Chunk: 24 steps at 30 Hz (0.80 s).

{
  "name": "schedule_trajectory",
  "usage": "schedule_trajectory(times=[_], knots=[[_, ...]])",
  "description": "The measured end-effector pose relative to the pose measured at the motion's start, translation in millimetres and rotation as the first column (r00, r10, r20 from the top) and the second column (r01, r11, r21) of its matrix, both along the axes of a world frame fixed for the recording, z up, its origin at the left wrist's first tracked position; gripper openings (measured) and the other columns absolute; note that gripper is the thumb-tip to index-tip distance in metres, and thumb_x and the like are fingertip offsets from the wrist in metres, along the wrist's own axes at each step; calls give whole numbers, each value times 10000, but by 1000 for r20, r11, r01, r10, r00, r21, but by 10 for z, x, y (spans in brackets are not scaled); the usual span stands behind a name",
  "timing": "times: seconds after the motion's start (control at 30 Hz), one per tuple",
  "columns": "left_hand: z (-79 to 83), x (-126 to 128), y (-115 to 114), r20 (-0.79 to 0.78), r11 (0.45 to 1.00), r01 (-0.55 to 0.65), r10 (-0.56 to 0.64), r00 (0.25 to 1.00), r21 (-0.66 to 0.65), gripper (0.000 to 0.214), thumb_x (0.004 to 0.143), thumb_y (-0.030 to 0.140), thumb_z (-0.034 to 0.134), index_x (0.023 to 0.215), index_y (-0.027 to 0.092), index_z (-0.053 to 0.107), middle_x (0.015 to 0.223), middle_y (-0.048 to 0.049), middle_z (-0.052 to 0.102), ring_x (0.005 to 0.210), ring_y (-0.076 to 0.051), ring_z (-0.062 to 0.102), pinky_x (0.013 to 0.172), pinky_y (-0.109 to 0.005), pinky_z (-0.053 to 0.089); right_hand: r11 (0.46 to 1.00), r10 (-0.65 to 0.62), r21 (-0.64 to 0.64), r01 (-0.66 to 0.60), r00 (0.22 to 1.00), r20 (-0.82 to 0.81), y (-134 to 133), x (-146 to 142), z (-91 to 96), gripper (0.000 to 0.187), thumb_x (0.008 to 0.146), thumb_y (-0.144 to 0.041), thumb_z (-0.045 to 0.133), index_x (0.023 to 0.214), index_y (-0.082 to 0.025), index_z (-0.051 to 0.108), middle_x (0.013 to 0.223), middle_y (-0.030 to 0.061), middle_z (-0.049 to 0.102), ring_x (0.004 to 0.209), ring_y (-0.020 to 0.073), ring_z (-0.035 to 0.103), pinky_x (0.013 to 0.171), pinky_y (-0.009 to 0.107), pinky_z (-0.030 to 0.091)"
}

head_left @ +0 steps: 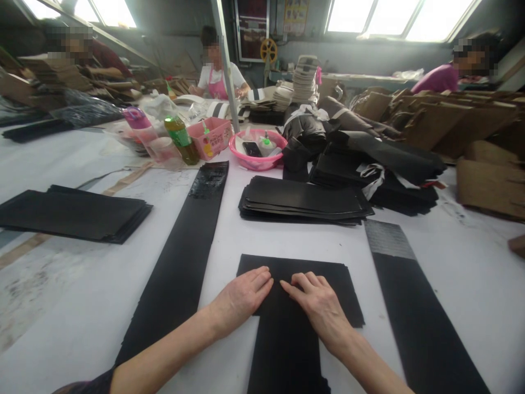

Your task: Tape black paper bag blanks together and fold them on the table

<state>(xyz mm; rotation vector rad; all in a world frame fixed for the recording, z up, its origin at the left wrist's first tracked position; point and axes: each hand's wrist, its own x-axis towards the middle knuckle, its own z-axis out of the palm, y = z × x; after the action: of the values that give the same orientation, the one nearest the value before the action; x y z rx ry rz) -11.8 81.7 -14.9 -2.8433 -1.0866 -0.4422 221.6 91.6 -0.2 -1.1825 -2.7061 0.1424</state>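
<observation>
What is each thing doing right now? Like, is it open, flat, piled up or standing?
left hand: open, fingers flat on the black sheet
right hand: open, fingers flat on the same sheet
black sheet: lying flat on the table
middle stack: piled flat
left stack: piled flat
green bottle: standing up
pink bowl: holding small things

Flat black paper sheet on the white table, near edge.

Glaring skylights, wide-angle edge distortion
</observation>
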Motion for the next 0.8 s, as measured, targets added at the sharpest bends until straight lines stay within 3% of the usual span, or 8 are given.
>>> schedule_trajectory(times=[0.3, 0.53, 0.73, 0.8], knots=[[-62, -36, -28, 5, 1000, -21, 21, 1000, -15, 312, 926, 32, 384, 1202, 71, 523, 1252, -139, 581, 1237, -229, 508, 1036, -352, 477, 999, -33, -23, 32, 996, -79, -35, 20, -38, 343, 910, -119, 543, 1207, -287, 573, 1074, 37, 593, 934, 185, 526, 786, 332, 430], [-104, -51, -41, 35, 998, -33, 35, 999, -44, 301, 943, 48, 366, 1202, 73, 518, 1268, -135, 570, 1255, -213, 489, 1050, -348, 465, 996, -90, -4, 91, 988, -123, -142, 213, -95, 363, 911, -104, 531, 1212, -301, 575, 1112, 38, 594, 981, 194, 532, 819, 339, 437], [-122, -38, -42, 96, 998, -47, 51, 994, -44, 292, 952, 60, 345, 1176, 71, 531, 1264, -139, 573, 1239, -205, 507, 1027, -334, 483, 966, -257, -54, 252, 955, -151, -136, 269, -21, 121, 892, -204, 598, 985, -267, 644, 940, 15, 623, 874, 190, 549, 732, 323, 432], [-100, -31, -49, 132, 996, -56, 65, 989, -73, 292, 959, 74, 331, 1168, 72, 535, 1267, -148, 571, 1230, -203, 516, 1010, -330, 497, 953, -301, -76, 292, 943, -144, -98, 196, 37, 138, 854, -224, 654, 985, -261, 632, 927, 14, 623, 877, 203, 544, 735, 330, 428]])
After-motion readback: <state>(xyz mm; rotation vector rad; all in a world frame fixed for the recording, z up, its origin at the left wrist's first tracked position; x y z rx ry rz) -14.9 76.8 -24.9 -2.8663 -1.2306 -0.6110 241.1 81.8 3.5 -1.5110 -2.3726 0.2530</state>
